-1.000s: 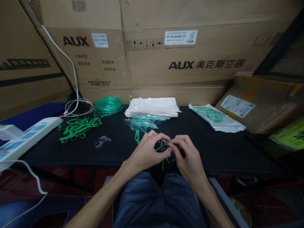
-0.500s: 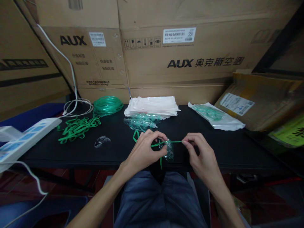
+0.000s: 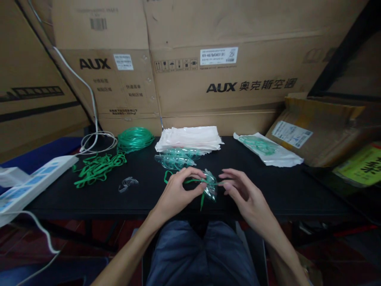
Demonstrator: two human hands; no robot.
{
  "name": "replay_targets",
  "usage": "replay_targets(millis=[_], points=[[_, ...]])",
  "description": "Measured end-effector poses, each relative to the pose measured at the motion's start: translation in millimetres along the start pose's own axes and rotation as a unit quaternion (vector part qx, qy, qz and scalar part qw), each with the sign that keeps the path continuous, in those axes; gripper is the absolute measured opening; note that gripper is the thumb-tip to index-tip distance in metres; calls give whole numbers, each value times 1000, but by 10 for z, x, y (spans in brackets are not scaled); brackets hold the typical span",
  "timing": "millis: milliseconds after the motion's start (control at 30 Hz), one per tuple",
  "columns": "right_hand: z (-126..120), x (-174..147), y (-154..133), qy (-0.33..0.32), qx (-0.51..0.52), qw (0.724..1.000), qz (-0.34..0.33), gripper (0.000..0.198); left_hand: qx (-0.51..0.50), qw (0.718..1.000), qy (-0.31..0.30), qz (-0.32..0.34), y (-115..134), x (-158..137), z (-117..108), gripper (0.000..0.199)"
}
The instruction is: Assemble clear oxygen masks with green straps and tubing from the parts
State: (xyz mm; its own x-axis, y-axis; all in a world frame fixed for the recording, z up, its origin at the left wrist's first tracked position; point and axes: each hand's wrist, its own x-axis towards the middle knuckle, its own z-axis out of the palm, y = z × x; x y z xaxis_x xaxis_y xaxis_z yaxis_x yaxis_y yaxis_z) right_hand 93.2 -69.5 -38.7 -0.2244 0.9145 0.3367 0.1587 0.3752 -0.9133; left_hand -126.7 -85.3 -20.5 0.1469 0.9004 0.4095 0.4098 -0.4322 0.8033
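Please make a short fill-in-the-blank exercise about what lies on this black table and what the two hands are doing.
1. The left hand holds a clear mask with a strap of ____ colour.
2. The coiled tubing lies to the ____ of the stack of white bags.
3. The large printed word on the cardboard boxes is ____.
4. The right hand has its fingers at the mask's ____ side.

Missing words: green; left; AUX; right

1. Clear, glossy plastic in the mask (image 3: 210, 186), pinched by the left hand (image 3: 175, 194).
2. Thin green elastic strap (image 3: 190, 182), matt.
3. Matt black table top (image 3: 149, 186).
4. Brown, dull cardboard boxes (image 3: 208, 79).
5. Shiny translucent green tubing coil (image 3: 135, 138).
6. Crinkled, glossy white plastic bags (image 3: 190, 137).
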Motion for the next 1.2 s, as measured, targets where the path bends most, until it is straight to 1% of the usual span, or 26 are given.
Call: replay_targets(millis=[67, 133, 233, 267, 333, 400, 467, 567, 667, 800, 1033, 1200], points=[[15, 5, -1, -19, 56, 998, 29, 52, -19, 1000, -2, 0, -3, 0, -12, 13], [15, 2, -3, -48, 96, 993, 49, 60, -25, 1000, -3, 2, 5, -2, -21, 13], [31, -6, -5, -88, 158, 982, 54, 57, -16, 1000, 2, 8, 21, -5, -26, 8], [46, -5, -5, -89, 179, 978, 55, 56, -13, 1000, 5, 10, 25, -5, -26, 7], [91, 6, -10, -68, 200, 975, 66, 55, -12, 1000, 8, 15, 29, -5, -22, 6], [147, 34, -23, -46, 194, 976, 83, 53, -15, 1000, 6, 24, 34, -7, -13, 5], [202, 76, -38, -40, 182, 978, 92, 49, -14, 999, 3, 31, 41, -13, 0, 4], [257, 153, -35, -19, 180, 980, 81, 44, -1, 999, 8, 34, 56, -27, 16, 4], [272, 219, 8, 7, 177, 982, 62, 43, 11, 999, 9, 30, 61, -35, 22, 6], [256, 254, 65, 8, 167, 985, 46, 46, 18, 1000, 3, 24, 57, -35, 17, 8], [243, 250, 74, -4, 167, 985, 52, 42, 15, 1000, -7, 15, 55, -44, 9, 8], [276, 250, 69, -1, 174, 983, 53, 47, 29, 999, -15, 20, 41, -30, 1, 8]])
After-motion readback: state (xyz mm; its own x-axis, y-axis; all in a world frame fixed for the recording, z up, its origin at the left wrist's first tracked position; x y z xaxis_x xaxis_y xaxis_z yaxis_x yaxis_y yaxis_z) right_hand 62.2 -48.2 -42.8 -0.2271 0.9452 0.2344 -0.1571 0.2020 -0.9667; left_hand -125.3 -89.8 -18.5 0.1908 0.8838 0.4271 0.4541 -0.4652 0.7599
